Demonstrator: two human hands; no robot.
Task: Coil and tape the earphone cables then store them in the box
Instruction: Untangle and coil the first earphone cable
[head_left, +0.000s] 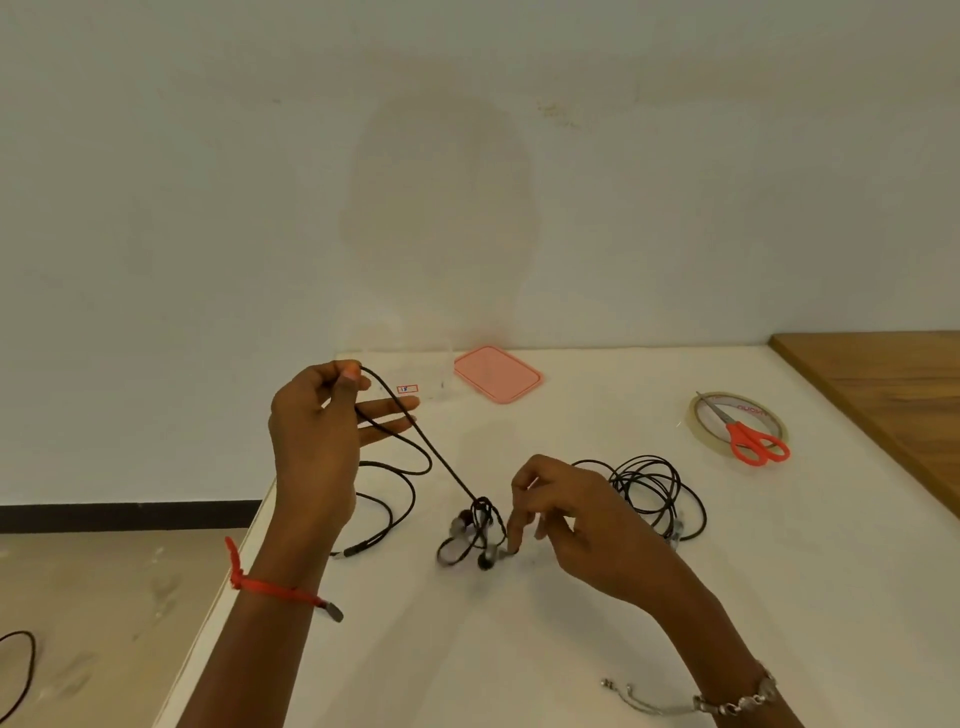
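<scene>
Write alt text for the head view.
The left hand pinches a black earphone cable above a white table; the right hand touches its tangled earbuds. Beyond lie a second cable, scissors on a tape roll, a pink lid and a clear box.

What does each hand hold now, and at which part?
The left hand pinches the black earphone cable between thumb and forefinger, at a raised bend. The right hand touches its tangled earbud end; grip unclear.

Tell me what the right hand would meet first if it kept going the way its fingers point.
Probably the tangled black earphone cable with its earbuds, lying just beyond the right hand. Depth is unclear, and they may already touch.
</scene>
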